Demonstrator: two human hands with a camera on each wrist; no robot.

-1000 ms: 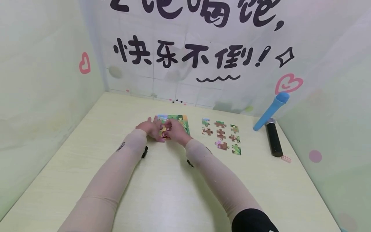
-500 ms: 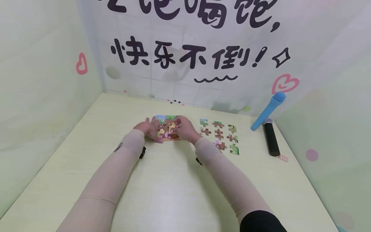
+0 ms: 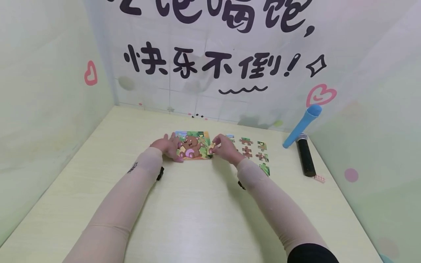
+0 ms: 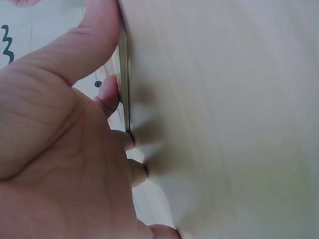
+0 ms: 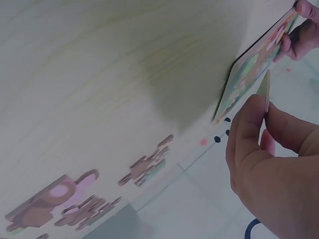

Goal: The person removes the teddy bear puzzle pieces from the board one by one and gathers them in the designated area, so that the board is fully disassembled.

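Observation:
My left hand (image 3: 168, 147) rests at the left edge of a puzzle board (image 3: 200, 136) with a bear picture, its fingers spread against the board and tabletop. Thumb and fingertips meet the board's thin edge in the left wrist view. Just off the board's right side, my right hand (image 3: 228, 149) pinches a small puzzle piece (image 5: 264, 92) between thumb and forefinger. That piece appears nearly edge-on in the right wrist view, above the tabletop. Further right, several loose jigsaw pieces (image 3: 261, 157) lie in rough columns, some hidden behind the right hand and forearm.
At the table's right side, a black microphone (image 3: 306, 157) lies beside a slanting blue microphone-shaped object (image 3: 300, 128). A small pink block (image 3: 319, 178) sits by the black microphone's end. Printed fabric walls (image 3: 190, 98) rise along the back and both sides of the table (image 3: 184, 212).
My right hand has moved right, from over the board to beyond its right edge, with the puzzle piece pinched. The bear picture is now uncovered. My left hand stays at the board's left edge.

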